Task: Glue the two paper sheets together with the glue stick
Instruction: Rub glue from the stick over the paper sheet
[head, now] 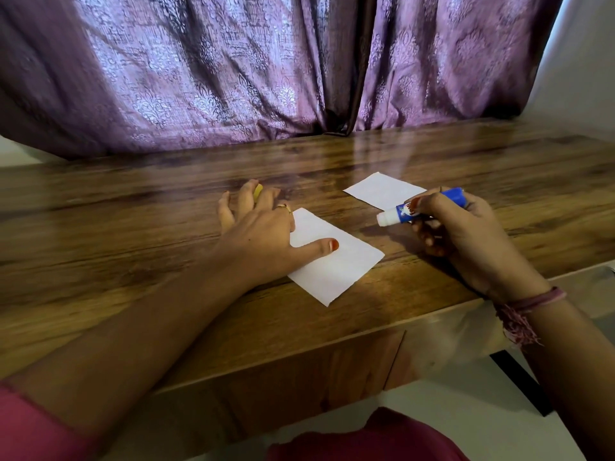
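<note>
Purple patterned curtains point(206, 71) hung behind the glossy wooden table point(133, 207); at frame centre the left hand point(263, 227), fingers spread, pressed the near white rectangular paper sheet point(336, 264), while the right hand point(466, 234) gripped the uncapped blue glue stick point(419, 207) before the far white paper sheet point(382, 189).

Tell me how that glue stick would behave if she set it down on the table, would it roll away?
The glue stick looks round and smooth, so laid on its side it could well roll on the glossy table. Its cap looks to be off, so the white tip might smear the wood. It seems light: the right hand holds it easily in curled fingers.
</note>
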Motion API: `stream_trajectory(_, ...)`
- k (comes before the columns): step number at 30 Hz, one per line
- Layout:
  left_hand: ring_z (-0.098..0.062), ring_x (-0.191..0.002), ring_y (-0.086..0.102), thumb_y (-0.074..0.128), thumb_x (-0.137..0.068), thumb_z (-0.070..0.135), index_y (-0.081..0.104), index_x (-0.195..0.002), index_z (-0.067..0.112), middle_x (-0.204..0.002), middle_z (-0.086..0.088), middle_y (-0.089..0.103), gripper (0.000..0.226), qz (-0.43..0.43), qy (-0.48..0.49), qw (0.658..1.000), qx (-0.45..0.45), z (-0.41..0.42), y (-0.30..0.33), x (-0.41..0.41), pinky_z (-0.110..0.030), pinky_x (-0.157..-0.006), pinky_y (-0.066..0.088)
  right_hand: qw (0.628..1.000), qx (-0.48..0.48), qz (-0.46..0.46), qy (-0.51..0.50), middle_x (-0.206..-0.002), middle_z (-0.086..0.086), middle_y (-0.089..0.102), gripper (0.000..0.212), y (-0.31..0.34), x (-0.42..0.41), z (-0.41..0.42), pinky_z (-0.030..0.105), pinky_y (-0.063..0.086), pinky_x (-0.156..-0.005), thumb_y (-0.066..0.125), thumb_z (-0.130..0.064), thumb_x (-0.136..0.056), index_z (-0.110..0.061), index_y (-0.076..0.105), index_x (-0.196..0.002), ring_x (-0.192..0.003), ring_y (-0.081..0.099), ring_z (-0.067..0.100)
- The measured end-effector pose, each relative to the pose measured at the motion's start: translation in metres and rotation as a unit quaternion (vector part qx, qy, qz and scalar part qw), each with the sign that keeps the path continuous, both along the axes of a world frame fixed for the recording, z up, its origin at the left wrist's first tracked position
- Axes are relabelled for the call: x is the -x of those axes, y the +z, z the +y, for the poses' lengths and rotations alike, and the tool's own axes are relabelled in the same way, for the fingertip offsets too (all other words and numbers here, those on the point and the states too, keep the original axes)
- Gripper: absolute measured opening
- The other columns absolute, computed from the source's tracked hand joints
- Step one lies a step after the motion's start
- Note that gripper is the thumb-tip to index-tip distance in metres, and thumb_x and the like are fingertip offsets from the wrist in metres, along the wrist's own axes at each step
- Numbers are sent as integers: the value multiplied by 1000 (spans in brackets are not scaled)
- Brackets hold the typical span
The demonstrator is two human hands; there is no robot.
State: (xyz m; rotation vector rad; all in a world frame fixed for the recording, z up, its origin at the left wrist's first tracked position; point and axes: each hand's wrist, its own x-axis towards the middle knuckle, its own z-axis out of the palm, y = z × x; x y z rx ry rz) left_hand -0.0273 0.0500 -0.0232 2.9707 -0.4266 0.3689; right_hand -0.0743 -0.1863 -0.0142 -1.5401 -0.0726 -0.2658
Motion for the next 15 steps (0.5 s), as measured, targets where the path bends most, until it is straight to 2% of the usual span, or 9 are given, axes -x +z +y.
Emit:
stream_trajectory(2,-17,-141,4,30,-65,89,54,-110,32,-150,2,26,77,-2,-45,998,54,1,3,2,-52,-108,4,1000,-2,-3,0,-53,-1,53,23,0,1,0,18,27,-39,59,-13,-84,-20,63,-62,-44,40,9)
stream_trajectory(4,-8,-137,12,37,-74,76,53,-113,38,-144,11,31,56,3,-136,985,102,4,9,5,-43,-105,6,1000,-6,-5,0,-53,-2,53,27,0,1,0,19,27,-40,59,-14,-84,-22,64,-59,-44,40,9)
stream_trajectory(7,2,-131,24,40,-87,56,60,-110,40,-130,22,42,35,21,-266,959,97,7,16,9,-33,-104,0,1000,-13,-8,-11,-53,-4,55,29,1,1,0,20,27,-42,59,-15,-84,-23,65,-57,-45,40,9)
stream_trajectory(10,11,-124,29,36,-93,49,63,-110,42,-124,25,47,33,46,-317,944,76,10,18,10,-23,-100,-2,999,-11,-23,-23,-53,-4,55,29,1,1,-1,19,27,-40,59,-14,-84,-22,65,-57,-45,40,9)
stream_trajectory(15,10,-128,21,17,-92,58,54,-121,52,-131,26,42,47,77,-324,943,-6,14,15,9,-25,-103,-7,999,17,-19,-22,-53,-2,55,22,-2,2,-1,18,31,-40,59,-16,-84,-21,63,-63,-44,42,8)
